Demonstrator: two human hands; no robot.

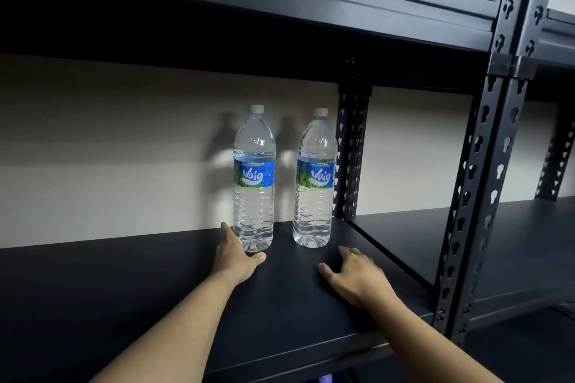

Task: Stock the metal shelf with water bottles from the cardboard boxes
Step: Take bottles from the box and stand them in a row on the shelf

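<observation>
Stocked: left Waig bottle [253, 177] and right Waig bottle [315, 179]; metal shelf [140, 289] mostly unfilled (boxes out of view). The left grip [239, 253], wide, touches the left Waig bottle's base; the right grip [354, 277], wide and empty, rests right of it.

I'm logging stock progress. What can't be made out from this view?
- Cardboard boxes: outside the head view.
- left hand at the left bottle: gripping or only touching is unclear, because the bottle's base hides some fingers.
- Small print on the right bottle: too small.
- purple object: cut off by the bottom edge and the shelf.
</observation>
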